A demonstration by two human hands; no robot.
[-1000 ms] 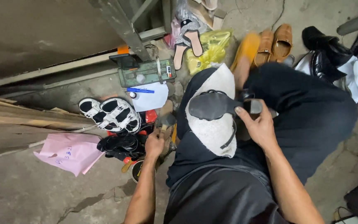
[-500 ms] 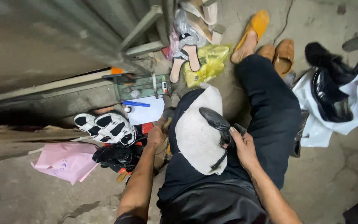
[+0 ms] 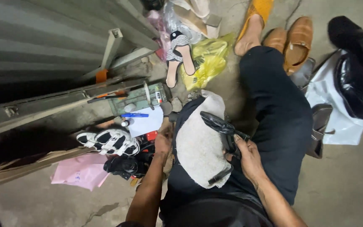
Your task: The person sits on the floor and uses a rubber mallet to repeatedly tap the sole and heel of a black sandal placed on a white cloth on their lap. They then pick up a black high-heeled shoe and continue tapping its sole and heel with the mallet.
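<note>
The head camera looks down on a seated person in dark trousers, with a worn white fleecy pad (image 3: 198,147) lying over the left thigh. On that pad rests a black strappy sandal (image 3: 219,126), and the right hand (image 3: 244,153) closes its fingers around the sandal's near end, thumb on top, pinning it against the pad. The left hand (image 3: 163,141) reaches down past the left knee toward the floor clutter; its fingers are curled, but what they pinch, if anything, cannot be told from here.

Just beside that hand lie a white sheet of paper (image 3: 148,122) with a blue pen (image 3: 134,114) on it, a green metal box (image 3: 137,97), a black-and-white strapped sandal (image 3: 110,142) and a heap of black shoes (image 3: 124,164). A pink paper sheet (image 3: 80,172) lies on the concrete floor nearer the camera.

Farther off, a yellow plastic bag (image 3: 209,59) sits beside a black-and-white slide sandal (image 3: 177,56). A pair of tan leather loafers (image 3: 290,42) stands right of the person's bare foot, and glossy black shoes (image 3: 356,75) lie on a white plastic sheet (image 3: 337,113) at the right.
</note>
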